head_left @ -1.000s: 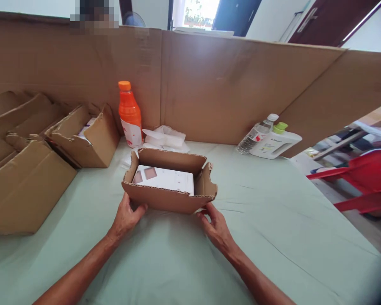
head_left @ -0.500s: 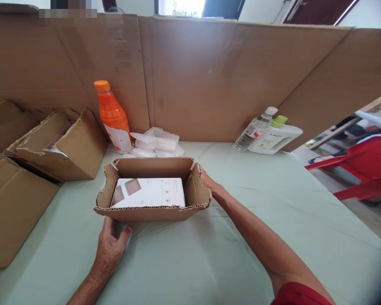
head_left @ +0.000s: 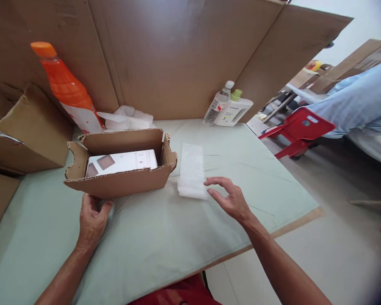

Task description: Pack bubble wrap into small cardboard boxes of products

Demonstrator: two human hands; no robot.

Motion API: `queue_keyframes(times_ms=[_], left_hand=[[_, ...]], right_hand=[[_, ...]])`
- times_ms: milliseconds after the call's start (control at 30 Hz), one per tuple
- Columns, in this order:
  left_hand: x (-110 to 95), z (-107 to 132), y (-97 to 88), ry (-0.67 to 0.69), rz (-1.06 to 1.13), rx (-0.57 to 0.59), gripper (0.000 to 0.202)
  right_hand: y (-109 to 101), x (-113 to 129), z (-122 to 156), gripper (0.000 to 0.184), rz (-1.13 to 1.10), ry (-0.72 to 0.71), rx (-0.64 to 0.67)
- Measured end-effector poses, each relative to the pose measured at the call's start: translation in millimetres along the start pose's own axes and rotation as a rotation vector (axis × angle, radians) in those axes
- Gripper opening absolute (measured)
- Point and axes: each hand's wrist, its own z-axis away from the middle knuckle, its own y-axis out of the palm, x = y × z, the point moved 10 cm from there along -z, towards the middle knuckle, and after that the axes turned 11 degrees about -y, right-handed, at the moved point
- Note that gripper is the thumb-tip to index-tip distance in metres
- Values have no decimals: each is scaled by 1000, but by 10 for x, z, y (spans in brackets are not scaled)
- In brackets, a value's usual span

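A cut-down cardboard box (head_left: 123,184), open at the top, stands on the table with a white printed carton (head_left: 123,162) inside. My left hand (head_left: 93,218) rests at its front left lower edge, thumb apart from the fingers. Those fingertips are partly hidden, and a small pale patch by the thumb is unclear. To the right of the box lies a flat, folded strip of translucent white packing wrap (head_left: 192,171). Beside its right edge my right hand (head_left: 228,198) hovers with fingers apart and nothing held; whether a fingertip touches the wrap I cannot tell.
Behind the box are an orange drink bottle (head_left: 68,91) and crumpled translucent wrap (head_left: 127,118). A water bottle (head_left: 218,103) and a white jug (head_left: 234,112) lean at the cardboard wall (head_left: 178,59). More cardboard boxes (head_left: 34,131) stand left; a red chair (head_left: 305,127) is beyond the table.
My right hand has left the box's right side and moved right and nearer. The folded wrap now shows beside the box. The view has swung right; my left hand stays by the box.
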Motion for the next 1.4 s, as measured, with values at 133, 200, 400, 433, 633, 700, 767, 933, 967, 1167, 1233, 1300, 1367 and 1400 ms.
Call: queue_keyframes(times_ms=[133, 200, 400, 433, 633, 700, 767, 933, 967, 1167, 1233, 1300, 1367, 1400], left_hand=[[-100, 42, 7, -25, 28, 64, 53], [-183, 78, -20, -8, 22, 63, 60], [-329, 33, 128, 39, -36, 98, 52], [-346, -19, 165, 50, -35, 92, 51], [-502, -576, 404, 110, -9, 84, 51], [-519, -758, 459, 106, -10, 93, 54], [-470, -848, 475, 85, -11, 104, 59], [-142, -460, 277, 62, -172, 122, 80], [-100, -289, 230, 107, -268, 126, 78], [-77, 696, 225, 491, -574, 312, 45], [-117, 691, 190, 426, -561, 335, 45], [-204, 489, 95, 275, -514, 264, 51], [-361, 230, 21, 153, -393, 160, 61], [-455, 108, 21, 119, -308, 120, 67]], right_hand=[[175, 220, -245, 25, -134, -2, 13], [399, 257, -440, 44, -194, -2, 87], [1128, 186, -883, 61, -283, 38, 332], [1204, 160, -944, 56, -285, 45, 344], [1467, -28, -1431, 47, -250, 120, 323], [1483, -61, -1581, 50, -278, 127, 310], [1397, -113, -1632, 52, -309, 114, 283], [806, -405, -1061, 41, -161, 94, 217], [698, -456, -851, 39, -95, 111, 215], [544, 40, 19, 28, -27, -44, 280], [469, 250, -43, 25, -51, -90, 226], [394, 311, -266, 24, -54, -67, 142], [465, 268, -575, 28, -99, -10, 113], [567, 228, -738, 34, -142, 24, 119]])
